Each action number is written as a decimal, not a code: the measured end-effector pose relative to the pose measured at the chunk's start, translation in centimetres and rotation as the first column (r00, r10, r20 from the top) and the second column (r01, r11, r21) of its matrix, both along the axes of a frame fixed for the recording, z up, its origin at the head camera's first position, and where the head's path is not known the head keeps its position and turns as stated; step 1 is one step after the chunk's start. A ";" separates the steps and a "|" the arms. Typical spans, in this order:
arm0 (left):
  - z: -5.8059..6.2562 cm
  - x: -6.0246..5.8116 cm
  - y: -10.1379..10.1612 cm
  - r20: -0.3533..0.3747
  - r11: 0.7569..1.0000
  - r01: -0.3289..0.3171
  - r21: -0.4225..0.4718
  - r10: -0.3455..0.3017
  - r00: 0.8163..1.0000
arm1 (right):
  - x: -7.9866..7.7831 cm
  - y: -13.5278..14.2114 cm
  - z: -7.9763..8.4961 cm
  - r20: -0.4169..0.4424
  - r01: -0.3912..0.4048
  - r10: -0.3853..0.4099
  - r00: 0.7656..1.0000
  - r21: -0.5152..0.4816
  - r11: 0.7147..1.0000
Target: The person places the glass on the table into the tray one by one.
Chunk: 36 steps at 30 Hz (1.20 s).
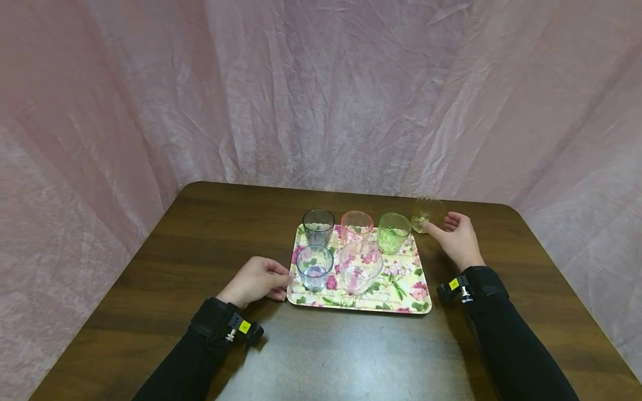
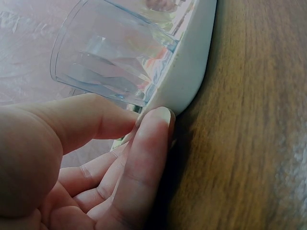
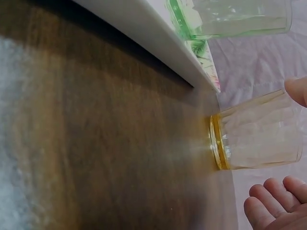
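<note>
My left hand [image 1: 258, 280] pinches the left rim of a floral tray [image 1: 396, 298] between thumb and fingers, as the left wrist view shows. On the tray stand several tumblers: a grey glass [image 1: 318, 228], a pink glass [image 1: 356, 225], a green glass [image 1: 393, 234], a bluish glass [image 1: 314, 268] and a clear glass [image 1: 360, 268]. An amber glass [image 3: 261, 136] stands upright on the table just past the tray's far right corner. Around it is my right hand [image 1: 458, 242], thumb close to the glass and fingers apart from it in the right wrist view.
The brown wooden table [image 1: 225, 223] has rounded far corners. A pinkish crushed-velvet curtain [image 1: 321, 100] hangs behind it. The amber glass is near the table's far edge, with the green glass close on its left.
</note>
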<state>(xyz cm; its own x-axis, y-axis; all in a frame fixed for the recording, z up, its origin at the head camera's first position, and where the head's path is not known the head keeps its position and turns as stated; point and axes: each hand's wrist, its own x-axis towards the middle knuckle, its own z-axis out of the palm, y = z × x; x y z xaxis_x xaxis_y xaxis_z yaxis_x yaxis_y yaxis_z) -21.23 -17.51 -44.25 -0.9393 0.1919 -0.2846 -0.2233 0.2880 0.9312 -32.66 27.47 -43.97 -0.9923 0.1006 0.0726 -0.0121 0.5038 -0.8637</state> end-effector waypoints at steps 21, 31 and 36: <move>-0.1 0.0 -0.1 -0.008 1.000 -0.001 -0.018 0.001 1.000 | -1.5 -0.3 -0.2 0.035 -0.017 0.016 0.999 0.023 1.000; -0.3 0.0 -0.1 -0.013 1.000 -0.001 -0.015 0.001 1.000 | -2.1 -0.8 0.3 0.045 -0.045 0.044 0.998 0.032 0.998; -0.4 -0.1 -0.1 -0.012 1.000 -0.004 -0.008 0.004 1.000 | -2.4 -1.0 0.3 0.050 -0.050 0.049 0.998 0.033 0.998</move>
<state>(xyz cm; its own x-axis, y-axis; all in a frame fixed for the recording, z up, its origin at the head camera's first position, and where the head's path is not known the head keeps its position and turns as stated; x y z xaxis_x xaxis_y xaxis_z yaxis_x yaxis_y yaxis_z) -21.32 -17.58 -44.65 -0.9434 0.1856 -0.2748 -0.2134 0.2942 0.9316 -35.01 26.52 -43.69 -0.9984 0.0497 0.0263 0.0042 0.5328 -0.8463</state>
